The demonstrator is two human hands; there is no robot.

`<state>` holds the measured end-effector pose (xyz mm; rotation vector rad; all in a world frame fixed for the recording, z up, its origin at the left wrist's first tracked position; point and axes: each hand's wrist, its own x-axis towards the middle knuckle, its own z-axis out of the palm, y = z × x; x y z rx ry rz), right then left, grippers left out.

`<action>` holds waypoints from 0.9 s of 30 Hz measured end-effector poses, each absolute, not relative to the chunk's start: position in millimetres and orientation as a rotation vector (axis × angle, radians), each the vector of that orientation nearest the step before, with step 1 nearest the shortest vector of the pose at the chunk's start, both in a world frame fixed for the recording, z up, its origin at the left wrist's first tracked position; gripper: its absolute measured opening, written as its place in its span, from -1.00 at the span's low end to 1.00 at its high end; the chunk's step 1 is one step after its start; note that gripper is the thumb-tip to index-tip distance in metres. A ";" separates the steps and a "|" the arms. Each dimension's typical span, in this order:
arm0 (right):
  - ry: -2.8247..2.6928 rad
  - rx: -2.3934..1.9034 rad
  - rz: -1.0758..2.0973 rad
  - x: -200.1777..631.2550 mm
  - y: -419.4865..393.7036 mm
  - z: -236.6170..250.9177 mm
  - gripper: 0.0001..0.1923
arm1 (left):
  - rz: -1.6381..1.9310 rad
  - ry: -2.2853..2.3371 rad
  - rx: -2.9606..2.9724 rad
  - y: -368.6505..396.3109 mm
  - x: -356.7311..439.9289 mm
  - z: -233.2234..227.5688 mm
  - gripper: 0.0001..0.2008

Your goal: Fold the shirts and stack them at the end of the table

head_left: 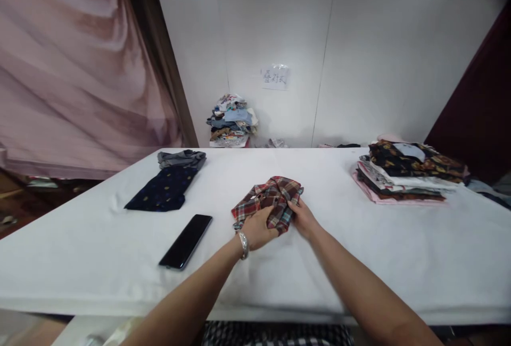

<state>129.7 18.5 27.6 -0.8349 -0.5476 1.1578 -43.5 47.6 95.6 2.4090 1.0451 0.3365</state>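
hands, two: left hand (257,230), right hand (304,219), grip one plaid shirt (268,199).

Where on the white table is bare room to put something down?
Free: the wide cloth between the plaid shirt and the folded stack, and the front left corner before the phone. Crowded: the middle, where both hands grip the shirt.

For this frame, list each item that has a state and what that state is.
plaid shirt: bunched, gripped by both hands
left hand: closed on shirt
right hand: closed on shirt
phone: screen dark, lying flat
navy garment: folded flat
stack of shirts: folded, piled
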 end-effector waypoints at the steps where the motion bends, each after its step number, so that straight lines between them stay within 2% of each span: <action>1: -0.552 -0.821 1.161 130.5 18.6 26.6 -0.49 | 0.302 1.054 2.378 45.9 -41.9 98.6 -0.31; 6: -0.576 -0.785 1.141 133.7 17.6 25.4 -0.47 | 0.273 1.165 2.261 33.7 -30.3 102.9 -0.29; 10: -0.622 -0.823 1.057 134.8 19.2 23.1 -0.53 | 0.358 1.279 2.319 29.9 -18.8 88.7 -0.22; 12: -0.656 -0.857 1.007 135.0 20.3 22.7 -0.56 | 0.455 1.328 2.421 35.1 -16.3 78.7 -0.33; 14: -0.675 -0.862 0.973 136.4 20.2 25.2 -0.58 | 0.563 1.324 2.405 47.9 -18.7 74.8 -0.56; 17: -0.643 -0.805 0.946 146.4 15.5 37.0 -0.58 | 0.782 1.347 2.147 82.0 -32.5 90.9 -0.77; 22: -0.476 -0.788 0.801 192.0 5.2 57.9 -0.50 | 1.009 1.520 1.917 148.6 -63.7 136.3 -0.69; 25: -0.370 -0.835 0.715 223.0 7.8 50.6 -0.48 | 0.998 1.569 1.866 164.4 -71.6 132.2 -0.68; 27: -0.310 -1.026 0.607 238.0 12.4 39.2 -0.48 | 0.945 1.595 1.881 162.1 -71.9 115.3 -0.71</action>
